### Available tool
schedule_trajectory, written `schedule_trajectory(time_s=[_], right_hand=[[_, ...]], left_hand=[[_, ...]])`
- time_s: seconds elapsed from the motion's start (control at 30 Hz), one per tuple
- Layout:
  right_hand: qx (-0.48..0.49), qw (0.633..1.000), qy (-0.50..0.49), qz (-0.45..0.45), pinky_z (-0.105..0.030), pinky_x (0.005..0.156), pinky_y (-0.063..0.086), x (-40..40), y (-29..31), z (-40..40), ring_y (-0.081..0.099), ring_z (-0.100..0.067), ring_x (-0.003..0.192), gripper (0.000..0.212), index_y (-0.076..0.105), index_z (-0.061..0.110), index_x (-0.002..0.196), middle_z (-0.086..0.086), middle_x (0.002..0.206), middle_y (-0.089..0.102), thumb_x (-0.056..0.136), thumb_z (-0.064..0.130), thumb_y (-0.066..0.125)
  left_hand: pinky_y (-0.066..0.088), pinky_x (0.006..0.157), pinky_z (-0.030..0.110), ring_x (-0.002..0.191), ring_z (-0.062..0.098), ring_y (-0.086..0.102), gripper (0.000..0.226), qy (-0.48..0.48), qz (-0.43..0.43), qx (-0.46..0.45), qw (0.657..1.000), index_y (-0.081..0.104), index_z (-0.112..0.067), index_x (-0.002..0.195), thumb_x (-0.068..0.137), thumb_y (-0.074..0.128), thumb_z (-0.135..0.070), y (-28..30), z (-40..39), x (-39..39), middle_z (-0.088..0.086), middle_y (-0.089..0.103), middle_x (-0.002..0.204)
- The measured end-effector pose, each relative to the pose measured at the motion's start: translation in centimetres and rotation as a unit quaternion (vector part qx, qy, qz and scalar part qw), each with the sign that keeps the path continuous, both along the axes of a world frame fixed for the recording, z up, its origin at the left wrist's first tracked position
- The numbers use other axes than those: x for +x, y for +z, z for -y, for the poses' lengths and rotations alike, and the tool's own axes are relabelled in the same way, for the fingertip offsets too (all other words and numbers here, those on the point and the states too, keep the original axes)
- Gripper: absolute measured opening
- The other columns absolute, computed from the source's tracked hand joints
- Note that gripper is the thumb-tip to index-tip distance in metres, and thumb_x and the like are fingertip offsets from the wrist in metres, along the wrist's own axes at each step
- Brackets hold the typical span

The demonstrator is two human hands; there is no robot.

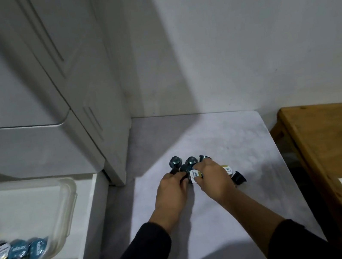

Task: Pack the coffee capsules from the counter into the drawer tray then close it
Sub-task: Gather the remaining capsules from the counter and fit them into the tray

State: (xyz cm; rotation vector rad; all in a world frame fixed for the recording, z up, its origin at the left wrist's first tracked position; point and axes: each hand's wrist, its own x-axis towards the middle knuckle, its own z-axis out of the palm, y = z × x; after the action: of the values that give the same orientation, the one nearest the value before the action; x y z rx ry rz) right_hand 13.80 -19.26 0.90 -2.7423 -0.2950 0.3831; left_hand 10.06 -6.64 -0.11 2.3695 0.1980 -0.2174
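Note:
A cluster of dark teal coffee capsules [190,161] lies on the grey counter [223,138], some upside down, one black capsule [238,178] off to the right. My left hand [171,191] is closed on capsules at the cluster's left edge. My right hand [214,182] grips a capsule with a white-and-gold lid [194,176]. At lower left an open white drawer [90,222] holds a clear plastic tray [66,214] with several capsules [18,251] lined along its near side.
A tall white cabinet [83,98] rises between the drawer and the counter. White walls close off the counter's back. A wooden table [331,147] with a pale sheet on it stands at the right, past a narrow gap.

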Motion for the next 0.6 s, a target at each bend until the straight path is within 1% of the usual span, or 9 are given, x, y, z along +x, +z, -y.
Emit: schedule_trajectory(time_s=[0.1, 0.17, 0.27, 0.33, 0.4, 0.5, 0.6], right_hand=[[0.008, 1.0, 0.006, 0.006, -0.035, 0.091, 0.045, 0.3, -0.4, 0.0, 0.053, -0.03, 0.107, 0.029, 0.059, 0.01, 0.113, -0.012, 0.119, 0.051, 0.085, 0.018, 0.057], [0.011, 1.0, 0.006, 0.009, -0.033, 0.088, 0.044, 0.5, -0.6, 0.1, 0.051, -0.029, 0.109, 0.03, 0.06, 0.011, 0.114, -0.011, 0.119, 0.05, 0.084, 0.017, 0.058], [0.015, 1.0, 0.004, 0.012, -0.034, 0.089, 0.044, 0.7, -0.9, 0.0, 0.05, -0.03, 0.111, 0.032, 0.06, 0.011, 0.115, -0.01, 0.12, 0.049, 0.083, 0.015, 0.058], [0.019, 1.0, -0.001, 0.017, -0.035, 0.09, 0.045, 0.8, -1.0, 0.0, 0.05, -0.03, 0.11, 0.032, 0.06, 0.011, 0.115, -0.01, 0.12, 0.049, 0.083, 0.014, 0.058], [0.023, 0.999, -0.004, 0.025, -0.035, 0.089, 0.045, 0.8, -1.1, -0.1, 0.051, -0.03, 0.109, 0.032, 0.06, 0.01, 0.115, -0.011, 0.12, 0.05, 0.083, 0.015, 0.059], [0.034, 0.999, -0.004, 0.034, -0.034, 0.087, 0.046, 0.7, -1.2, -0.1, 0.053, -0.029, 0.106, 0.032, 0.061, 0.011, 0.114, -0.01, 0.118, 0.05, 0.083, 0.017, 0.061], [0.051, 0.998, -0.012, 0.039, -0.034, 0.088, 0.046, 0.6, -1.3, 0.0, 0.056, -0.028, 0.103, 0.032, 0.062, 0.011, 0.113, -0.011, 0.117, 0.051, 0.082, 0.017, 0.063]], left_hand=[[0.033, 0.067, 0.016, 0.079, 0.016, 0.057, 0.018, 0.026, 0.014, -0.001, 1.0, 0.068, -0.018, 0.096, 0.089, 0.055, -0.029, -0.2, 0.0, 0.1, 0.003, 0.064, 0.09], [0.032, 0.063, 0.013, 0.071, 0.009, 0.053, 0.013, 0.045, 0.018, -0.019, 0.999, 0.068, -0.016, 0.089, 0.086, 0.06, -0.027, -0.2, 0.1, 0.1, -0.001, 0.067, 0.086], [0.034, 0.058, 0.008, 0.068, 0.007, 0.052, 0.007, 0.066, 0.008, -0.035, 0.997, 0.067, -0.016, 0.084, 0.083, 0.063, -0.021, -0.4, 0.3, 0.0, -0.003, 0.066, 0.08], [0.035, 0.057, 0.0, 0.066, 0.006, 0.051, 0.004, 0.075, 0.007, -0.043, 0.996, 0.066, -0.016, 0.083, 0.082, 0.063, -0.018, -0.4, 0.3, -0.1, -0.006, 0.061, 0.075], [0.035, 0.06, 0.001, 0.068, 0.007, 0.054, 0.007, 0.089, 0.01, -0.055, 0.994, 0.067, -0.015, 0.085, 0.08, 0.062, -0.015, -0.3, 0.1, -0.1, -0.003, 0.065, 0.076], [0.033, 0.064, 0.004, 0.073, 0.008, 0.056, 0.014, 0.096, 0.02, -0.052, 0.994, 0.069, -0.015, 0.092, 0.081, 0.061, -0.013, -0.2, -0.3, -0.3, 0.0, 0.07, 0.088], [0.032, 0.067, 0.006, 0.084, 0.014, 0.063, 0.015, 0.091, 0.026, -0.041, 0.995, 0.071, -0.016, 0.094, 0.083, 0.061, -0.02, -0.4, -0.4, -0.7, 0.001, 0.071, 0.095]])
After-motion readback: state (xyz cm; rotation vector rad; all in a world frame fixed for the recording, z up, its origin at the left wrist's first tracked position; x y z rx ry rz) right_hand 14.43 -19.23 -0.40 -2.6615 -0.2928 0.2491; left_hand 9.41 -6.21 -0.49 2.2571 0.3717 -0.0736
